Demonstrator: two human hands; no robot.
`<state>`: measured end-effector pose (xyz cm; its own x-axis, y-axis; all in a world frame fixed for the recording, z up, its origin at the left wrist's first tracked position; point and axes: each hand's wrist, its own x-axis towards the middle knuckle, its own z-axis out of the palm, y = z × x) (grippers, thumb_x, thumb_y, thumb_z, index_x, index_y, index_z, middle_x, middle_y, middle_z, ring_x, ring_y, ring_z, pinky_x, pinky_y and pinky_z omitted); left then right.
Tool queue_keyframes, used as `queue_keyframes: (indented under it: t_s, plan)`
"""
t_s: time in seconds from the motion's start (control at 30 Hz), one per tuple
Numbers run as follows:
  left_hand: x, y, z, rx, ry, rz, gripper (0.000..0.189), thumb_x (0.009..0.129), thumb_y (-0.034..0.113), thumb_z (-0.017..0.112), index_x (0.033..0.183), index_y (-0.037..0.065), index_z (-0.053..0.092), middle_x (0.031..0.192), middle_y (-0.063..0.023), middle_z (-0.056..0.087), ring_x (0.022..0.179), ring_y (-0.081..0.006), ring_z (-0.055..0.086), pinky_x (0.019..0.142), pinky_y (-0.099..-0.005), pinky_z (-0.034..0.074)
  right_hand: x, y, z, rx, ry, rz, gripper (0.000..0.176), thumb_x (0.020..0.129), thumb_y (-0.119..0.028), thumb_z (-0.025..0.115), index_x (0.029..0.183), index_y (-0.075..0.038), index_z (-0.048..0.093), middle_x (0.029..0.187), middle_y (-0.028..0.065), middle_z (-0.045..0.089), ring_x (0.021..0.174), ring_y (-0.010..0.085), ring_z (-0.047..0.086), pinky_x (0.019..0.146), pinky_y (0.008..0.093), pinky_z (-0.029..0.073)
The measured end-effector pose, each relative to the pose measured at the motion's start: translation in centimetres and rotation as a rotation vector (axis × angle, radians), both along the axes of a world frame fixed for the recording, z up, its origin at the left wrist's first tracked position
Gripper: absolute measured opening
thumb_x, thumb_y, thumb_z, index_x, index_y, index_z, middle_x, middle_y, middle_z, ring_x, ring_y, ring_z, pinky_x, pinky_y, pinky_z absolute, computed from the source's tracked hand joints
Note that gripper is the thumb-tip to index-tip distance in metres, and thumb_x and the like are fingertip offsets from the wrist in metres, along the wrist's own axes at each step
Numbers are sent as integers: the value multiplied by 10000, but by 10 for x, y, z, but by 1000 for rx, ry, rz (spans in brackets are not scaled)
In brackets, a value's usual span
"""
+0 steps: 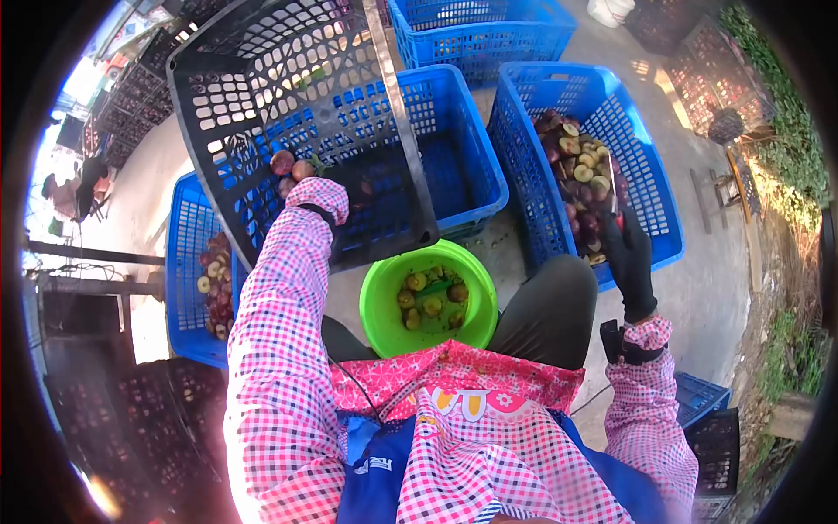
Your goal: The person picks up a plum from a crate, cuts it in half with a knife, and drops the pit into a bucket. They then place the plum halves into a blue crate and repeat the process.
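My right hand (pixel 630 266), in a black glove, is closed around the red handle of a knife (pixel 612 185). Its blade points away from me over a blue crate (pixel 655 179) that holds whole and halved purple plum-like fruit (pixel 583 166). My left arm reaches into a tilted black crate (pixel 421 188). Beyond the checked sleeve cuff (pixel 325 194) the left hand's fingers are hidden, close to a few whole reddish fruits (pixel 292 166) and a green leaf. Between my knees stands a green bucket (pixel 478 272) with several brownish fruits in it.
A blue crate (pixel 182 288) with cut fruit is on the left. Another blue crate (pixel 476 144) stands partly under the black one, and a further blue crate (pixel 489 39) is behind. Stacked fruit crates (pixel 131 109) line the far left. A low wooden stool (pixel 724 188) is at right.
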<state>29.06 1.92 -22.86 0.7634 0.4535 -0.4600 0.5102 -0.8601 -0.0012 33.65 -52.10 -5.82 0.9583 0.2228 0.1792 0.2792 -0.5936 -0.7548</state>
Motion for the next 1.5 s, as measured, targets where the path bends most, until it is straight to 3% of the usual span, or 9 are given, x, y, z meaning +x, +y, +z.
queue_keyframes:
  t_s: [0.23, 0.43, 0.53, 0.73, 1.2, 1.3, 1.37, 1.43, 1.5]
  plan:
    - [-40, -73, 156, -1382, -547, 181, 514, 929, 317, 507, 1334, 4, 463, 1266, -171, 589, 1058, -296, 634, 876, -404, 536, -32, 73, 13, 447, 39, 356, 272, 1002, -177, 532, 1237, -46, 572, 847, 23, 619, 686, 71, 536, 601, 224, 431]
    - [-154, -184, 163, -2212, -601, 465, 631, 993, 547, 377, 1402, 68, 413, 1213, -136, 609, 953, -265, 661, 806, -387, 553, -115, 153, 8, 831, 782, 582, 329, 998, -343, 544, 1200, -83, 552, 782, -44, 524, 585, 17, 431, 505, 183, 343]
    - [-181, -232, 142, -1897, -854, 654, 587, 995, 563, 361, 1317, 88, 483, 1114, -92, 628, 825, -201, 637, 684, -306, 529, -127, 154, 4, 715, 854, 592, 301, 1007, -344, 526, 1163, -88, 551, 729, -75, 468, 588, 3, 419, 509, 174, 325]
    - [-202, -242, 138, -2169, -780, 788, 573, 965, 626, 370, 1147, 115, 556, 950, -27, 639, 664, -92, 566, 495, -187, 403, -157, 140, 18, 176, 54, 660, 202, 966, -205, 563, 950, -4, 568, 798, 217, 611, 751, 400, 612, 653, 421, 465]
    - [-211, -271, 146, -2070, -910, 634, 534, 1014, 537, 321, 1185, 72, 521, 985, -61, 620, 812, -170, 620, 685, -286, 501, -175, 138, 0, 9, -126, 600, 230, 959, -254, 546, 984, -25, 554, 737, 216, 614, 689, 416, 618, 608, 487, 481]
    - [-207, -266, 148, -1573, -1029, 593, 500, 1015, 503, 367, 1191, 59, 515, 1015, -61, 614, 841, -156, 615, 704, -276, 498, -168, 139, -11, 9, -152, 600, 271, 971, -285, 526, 1001, -18, 558, 702, 228, 598, 643, 414, 616, 575, 482, 478]
    - [-212, -252, 132, -1727, -854, 556, 463, 1016, 454, 407, 1231, 55, 501, 1079, -75, 597, 938, -179, 608, 819, -322, 503, -167, 137, -15, 234, 190, 695, 312, 989, -325, 515, 1020, -19, 568, 669, 157, 601, 520, 304, 595, 487, 406, 451]
    - [-200, -248, 125, -1906, -989, 496, 400, 1013, 389, 442, 1251, 73, 502, 1064, -65, 604, 918, -166, 586, 812, -319, 476, -157, 127, -9, 761, 1247, 796, 347, 1003, -358, 502, 1051, -24, 582, 644, 43, 560, 457, 160, 504, 457, 316, 393]
    - [-204, -248, 126, -2197, -1055, 711, 436, 1006, 286, 475, 1384, 78, 418, 1233, -86, 569, 1125, -215, 553, 987, -376, 420, -159, 111, 5, 918, 1468, 997, 351, 1010, -364, 496, 1076, -32, 590, 648, -29, 503, 464, 79, 417, 460, 267, 341]
